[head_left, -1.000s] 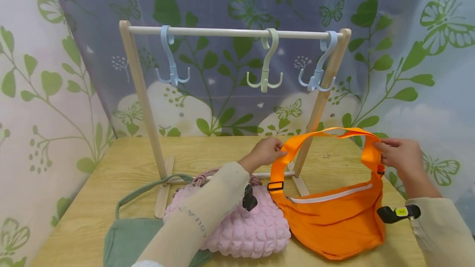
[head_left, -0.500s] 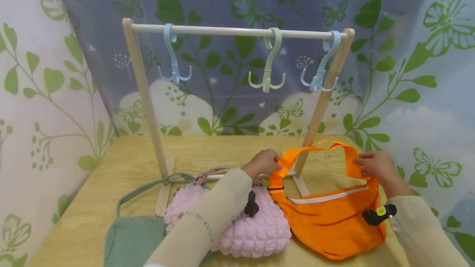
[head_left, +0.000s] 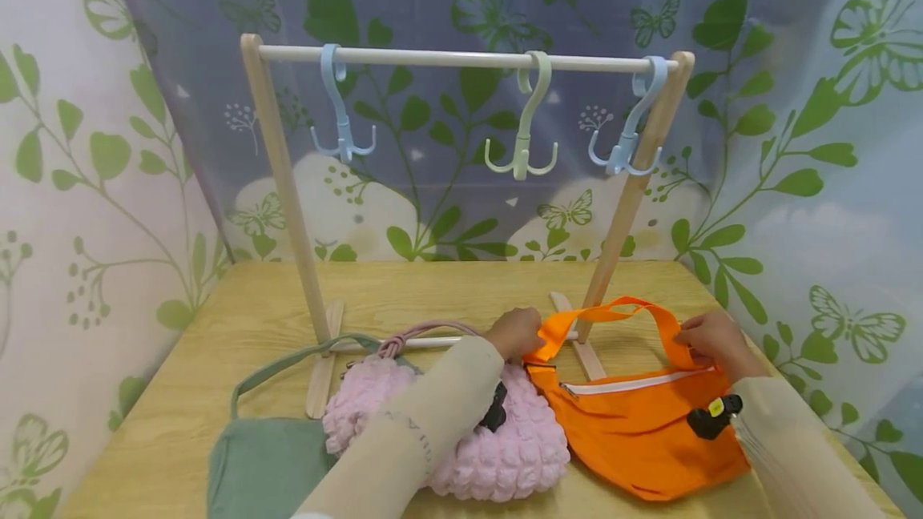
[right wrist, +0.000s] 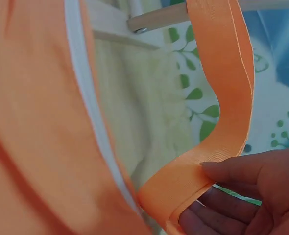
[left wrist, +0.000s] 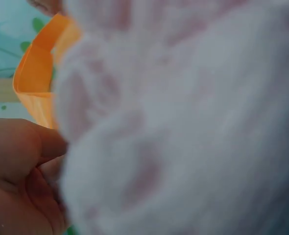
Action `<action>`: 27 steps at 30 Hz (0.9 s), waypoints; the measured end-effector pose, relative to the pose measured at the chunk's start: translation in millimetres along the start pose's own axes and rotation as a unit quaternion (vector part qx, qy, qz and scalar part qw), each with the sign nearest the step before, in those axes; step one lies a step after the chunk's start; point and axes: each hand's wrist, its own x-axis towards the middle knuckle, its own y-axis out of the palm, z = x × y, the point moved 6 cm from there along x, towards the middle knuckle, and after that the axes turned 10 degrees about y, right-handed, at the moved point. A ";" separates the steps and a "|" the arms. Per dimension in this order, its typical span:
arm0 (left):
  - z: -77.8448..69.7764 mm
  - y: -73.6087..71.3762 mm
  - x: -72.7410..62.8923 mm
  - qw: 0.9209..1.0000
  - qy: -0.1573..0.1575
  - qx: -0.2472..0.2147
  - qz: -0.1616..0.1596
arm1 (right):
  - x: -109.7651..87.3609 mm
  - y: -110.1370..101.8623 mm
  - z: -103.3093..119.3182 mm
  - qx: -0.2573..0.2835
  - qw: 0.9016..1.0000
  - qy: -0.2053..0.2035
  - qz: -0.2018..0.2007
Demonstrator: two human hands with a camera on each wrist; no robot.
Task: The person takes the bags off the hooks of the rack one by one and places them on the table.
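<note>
An orange bag with a white zipper lies at the right of the table, its wide strap arched up behind it. My left hand pinches the strap's left side, its forearm crossing over a pink puffy bag. On the strap's right side, my right hand pinches the webbing between thumb and fingers, plain in the right wrist view, where the strap rises from the hand. Blurred pink fabric fills most of the left wrist view and partly covers the left hand.
A wooden rack with a white rod stands behind the bags. Two blue hooks, one left and one right, and a green hook hang from it. A green bag lies at the left of the table.
Both hands have come down with the strap, lowering its arch. The right hand has also moved left, bringing the strap's sides closer. The hooks and other bags stay put.
</note>
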 end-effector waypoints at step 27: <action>-12.9 -3.9 -5.1 1.000 -0.012 0.020 0.004 | -5.7 10.4 11.0 -0.029 0.999 -0.022 -0.035</action>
